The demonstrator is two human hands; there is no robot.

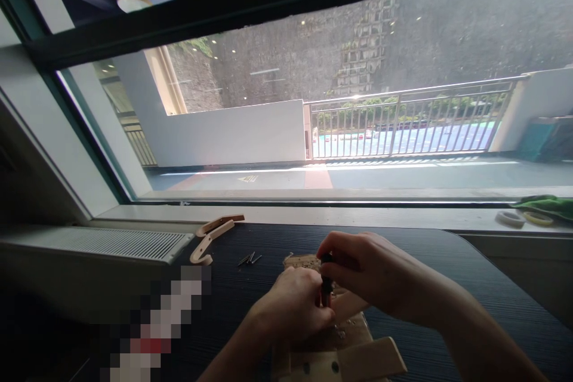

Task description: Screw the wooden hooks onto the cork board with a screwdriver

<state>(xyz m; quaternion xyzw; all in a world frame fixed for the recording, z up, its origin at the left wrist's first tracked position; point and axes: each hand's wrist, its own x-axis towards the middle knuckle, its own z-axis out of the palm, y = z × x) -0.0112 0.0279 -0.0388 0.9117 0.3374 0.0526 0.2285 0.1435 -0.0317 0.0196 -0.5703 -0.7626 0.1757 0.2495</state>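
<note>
My right hand (358, 259) closes its fingers round the dark handle of an upright screwdriver (327, 277). At the tool's lower end, my left hand (298, 304) is curled with thumb and fingers pinched about it; the tip is hidden there. Beneath both hands lies a worn wooden board (347, 334) with chips on its surface. A pale wooden strip (349, 305) runs under my right hand. Closer to me, a light wooden piece (369, 358) with two dark holes lies across the board.
Several thin metal screws or nails (249, 259) lie on the dark table (268, 239). Two curved wooden pieces (212, 242) rest near its far left edge. Beyond are a vent grille (125, 245), a window sill (358, 218), tape rolls (510, 219) and a green cloth (548, 206).
</note>
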